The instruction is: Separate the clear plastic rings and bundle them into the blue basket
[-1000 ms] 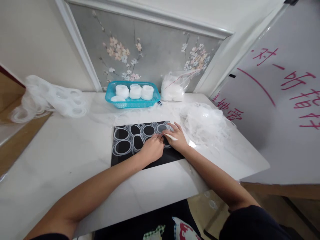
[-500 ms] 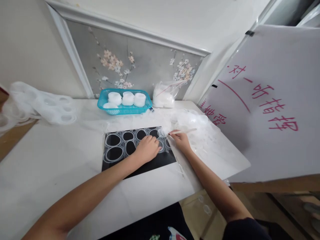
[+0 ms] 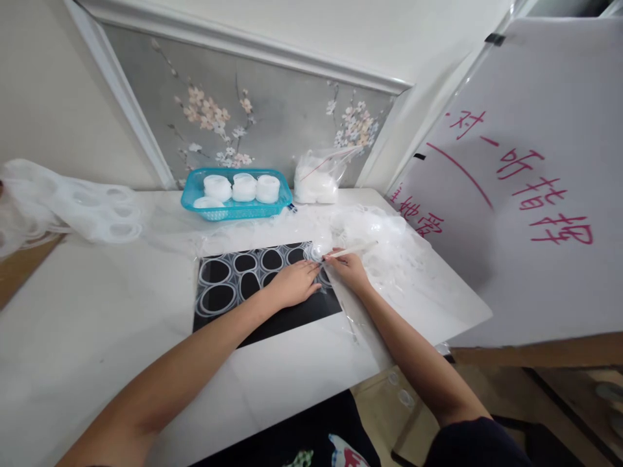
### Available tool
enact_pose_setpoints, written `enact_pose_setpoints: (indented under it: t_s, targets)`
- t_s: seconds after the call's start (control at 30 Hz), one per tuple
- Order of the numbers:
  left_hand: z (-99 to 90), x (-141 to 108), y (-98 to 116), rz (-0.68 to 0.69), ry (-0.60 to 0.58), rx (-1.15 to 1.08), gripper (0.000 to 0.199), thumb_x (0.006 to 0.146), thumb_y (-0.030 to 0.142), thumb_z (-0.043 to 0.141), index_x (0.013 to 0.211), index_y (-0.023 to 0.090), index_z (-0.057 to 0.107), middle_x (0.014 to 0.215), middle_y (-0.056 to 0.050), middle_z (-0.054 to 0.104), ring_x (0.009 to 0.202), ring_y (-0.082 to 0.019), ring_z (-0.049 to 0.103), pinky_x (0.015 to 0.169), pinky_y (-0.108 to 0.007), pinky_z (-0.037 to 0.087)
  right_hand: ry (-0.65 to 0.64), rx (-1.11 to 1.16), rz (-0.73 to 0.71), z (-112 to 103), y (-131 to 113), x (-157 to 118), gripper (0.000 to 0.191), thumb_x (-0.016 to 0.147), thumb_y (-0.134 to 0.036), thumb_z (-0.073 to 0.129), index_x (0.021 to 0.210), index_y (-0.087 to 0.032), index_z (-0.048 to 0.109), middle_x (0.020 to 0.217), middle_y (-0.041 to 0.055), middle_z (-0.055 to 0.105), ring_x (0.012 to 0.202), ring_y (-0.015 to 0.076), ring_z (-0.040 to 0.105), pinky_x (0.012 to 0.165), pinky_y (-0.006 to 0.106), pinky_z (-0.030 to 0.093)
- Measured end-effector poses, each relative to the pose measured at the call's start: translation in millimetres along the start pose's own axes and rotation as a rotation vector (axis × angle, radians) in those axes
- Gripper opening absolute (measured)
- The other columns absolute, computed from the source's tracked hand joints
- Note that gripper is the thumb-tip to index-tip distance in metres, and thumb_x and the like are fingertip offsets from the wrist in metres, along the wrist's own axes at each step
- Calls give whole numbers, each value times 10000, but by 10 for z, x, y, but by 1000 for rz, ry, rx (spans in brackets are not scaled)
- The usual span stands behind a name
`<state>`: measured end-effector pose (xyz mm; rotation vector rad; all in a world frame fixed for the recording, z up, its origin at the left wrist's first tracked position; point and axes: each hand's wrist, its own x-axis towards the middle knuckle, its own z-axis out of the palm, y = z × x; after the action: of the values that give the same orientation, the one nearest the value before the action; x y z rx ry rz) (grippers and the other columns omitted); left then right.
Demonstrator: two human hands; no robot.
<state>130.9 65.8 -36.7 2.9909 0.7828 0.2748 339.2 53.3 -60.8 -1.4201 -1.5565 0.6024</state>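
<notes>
A black sheet (image 3: 272,327) lies on the white table, with rows of whitish translucent rings (image 3: 217,300) on it. Flat on the right part of the sheet rests my left hand (image 3: 295,283), its fingers spread towards the sheet's upper right corner. Just beyond that corner my right hand (image 3: 348,267) pinches a thin whitish stick (image 3: 357,249), its tip close to my left fingertips. Small clear material at the fingertips is too fine to make out. Beside and behind my right hand is a loose heap of clear film pieces (image 3: 389,237).
Behind the sheet stands a blue basket (image 3: 233,212) with stacks of white rings. A clear bag (image 3: 316,185) of white material is beside it. White perforated film (image 3: 73,201) hangs over the left table edge. A board with red writing (image 3: 549,272) stands at the right.
My left hand has shifted right along the sheet, and its fingers now reach closer to my right fingertips. The whole view has moved slightly.
</notes>
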Motion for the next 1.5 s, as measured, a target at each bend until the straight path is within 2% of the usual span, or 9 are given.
enact_pose_setpoints:
  t_s: [0.27, 0.57, 0.63, 0.7, 0.77, 0.93, 1.03, 1.23, 1.5]
  targets:
    - [-48, -2, 46, -25, -59, -14, 450, 1021, 345, 479, 1348, 47, 564, 1414, -201, 559, 1352, -273, 518, 1160, -421, 385, -22, -59, -49, -34, 27, 33, 305, 871, -463, 601, 816, -242, 804, 860, 59, 798, 1006, 296, 719, 1040, 506, 482]
    - [-76, -11, 57, -33, -72, -37, 434, 1013, 327, 491, 1353, 67, 562, 1440, -181, 539, 1368, -256, 503, 1162, -393, 382, -63, -728, -360, -39, -114, 76, 241, 863, -137, 566, 948, -250, 761, 913, 51, 792, 1181, 265, 599, 1119, 472, 320]
    - [-74, -22, 61, -36, -66, -33, 417, 1016, 322, 482, 1344, 83, 573, 1434, -169, 549, 1364, -242, 508, 1163, -380, 379, 94, -804, -309, -239, -165, 360, 253, 859, -132, 540, 950, -224, 758, 910, 79, 780, 1093, 277, 616, 1055, 477, 357]
    - [-82, -34, 56, -39, -63, -29, 414, 1019, 313, 474, 1346, 78, 572, 1433, -164, 552, 1364, -235, 508, 1164, -372, 378, 496, -779, -92, -485, -217, 672, 304, 915, -185, 454, 953, -165, 756, 910, 141, 755, 998, 304, 622, 946, 489, 409]
    - [-107, -45, 41, -37, -60, -29, 421, 1015, 314, 488, 1351, 73, 569, 1437, -161, 548, 1362, -231, 510, 1156, -363, 390, 687, -751, -10, -685, -262, 874, 339, 939, -252, 434, 983, -144, 752, 908, 163, 735, 1009, 325, 605, 922, 501, 406]
    - [-199, -131, 100, -66, -25, -19, 377, 987, 295, 542, 1279, 69, 616, 1386, -201, 585, 1312, -266, 559, 1118, -416, 437, 406, -793, -8, -707, -301, 586, 239, 878, -264, 537, 786, -174, 738, 936, 158, 758, 1205, 367, 519, 1002, 567, 360]
    - [-173, -290, 312, -120, -24, 8, 266, 956, 166, 538, 1144, 37, 675, 1229, -240, 671, 1177, -311, 653, 1008, -447, 526, 303, -606, -50, -467, -341, 104, 239, 875, -316, 558, 791, -192, 744, 1120, 149, 750, 1223, 360, 531, 1037, 575, 377]
    - [53, -618, 755, -145, -30, 108, 426, 898, 6, 419, 1276, -82, 594, 1342, -320, 563, 1300, -354, 556, 1097, -465, 460, -78, 7, 10, 163, -582, -577, 261, 865, -450, 619, 810, -250, 777, 926, 60, 784, 960, 276, 713, 901, 407, 540]
    - [43, -602, 803, -120, 3, 218, 441, 932, 51, 362, 1275, -102, 594, 1304, -308, 597, 1248, -330, 605, 1097, -419, 463, -92, 71, 47, 292, -605, -595, 281, 829, -478, 653, 726, -247, 777, 882, 52, 789, 906, 270, 725, 872, 395, 559]
